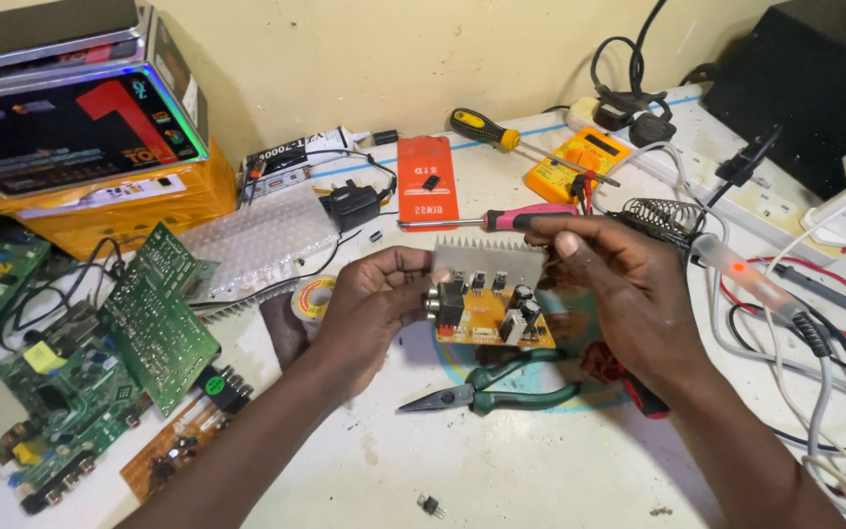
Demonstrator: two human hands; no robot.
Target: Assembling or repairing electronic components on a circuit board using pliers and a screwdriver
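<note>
Both forearms reach up from the frame's bottom; left hand (374,294) and right hand (629,279) pinch 1 small orange circuit board (492,309) with finned heatsink above green pliers (501,392). Loose grip risks dropping it onto them.

- Small board (494,315): glossy yellow-orange base, dull grey ribbed metal heatsink (487,262), black plastic sockets.
- Pliers (487,392): dark matt metal jaws, smooth green plastic grips.
- Screwdriver (501,220): shiny metal shaft, pink and black plastic handle.
- Second screwdriver (501,135): yellow and black plastic handle, bright metal shaft.
- Meter (580,162): matt orange plastic case.
- Iron stand (660,217): coiled bare metal wire.
- Green boards (154,313): flat, slightly shiny, speckled with solder points.
- Bubble wrap (252,245): clear, bumpy plastic.
- Box (70,132): glossy printed card.
- Table (501,470): pale, matt, scuffed and stained.
</note>
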